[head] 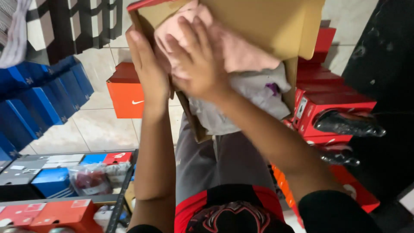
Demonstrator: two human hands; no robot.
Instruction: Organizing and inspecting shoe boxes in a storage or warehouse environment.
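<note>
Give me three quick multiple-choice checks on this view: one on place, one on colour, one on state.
1. Where is the right hand?
A. on the pink wrap in the cardboard box
B. on the floor
C. on the shelf

2. What colour is the lone box on the tiled floor behind the left hand?
A. green
B. orange
C. white

3. The cardboard box is:
A. taped shut
B. open
C. crushed flat

Answers: 1 A, palm pressed on the pink wrap; 2 B, orange sides; 3 B, wrap and pale paper show inside.

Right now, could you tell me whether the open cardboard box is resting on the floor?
No, the cardboard box is held up above the tiled floor, with the left hand gripping its edge.
</note>
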